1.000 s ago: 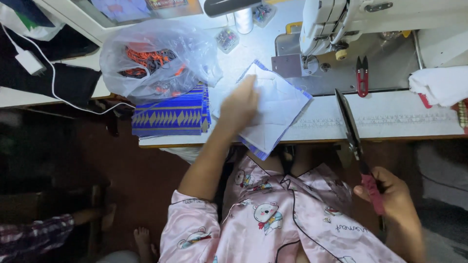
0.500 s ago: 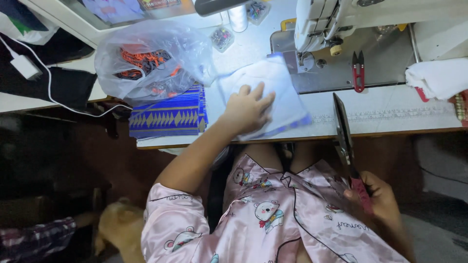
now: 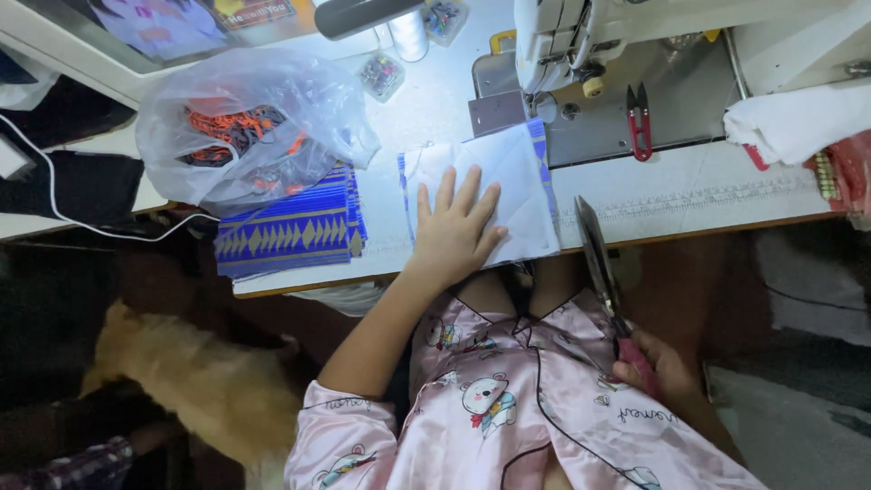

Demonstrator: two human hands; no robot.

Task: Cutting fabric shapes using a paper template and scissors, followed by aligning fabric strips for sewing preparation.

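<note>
Your left hand (image 3: 454, 231) lies flat, fingers spread, on the white cloth (image 3: 494, 186) at centre frame (earlier it was lifted); your right hand (image 3: 658, 367) grips scissors (image 3: 601, 272) at lower right.

One head-worn camera looks steeply down from close above, facing the table's (image 3: 689, 204) near edge, taking in the lap below and the sewing machine (image 3: 590, 36) at the far edge.

Left hand (image 3: 451, 234) lies flat on white cloth (image 3: 508, 181); right hand (image 3: 658, 367) grips long scissors (image 3: 599, 268).
</note>
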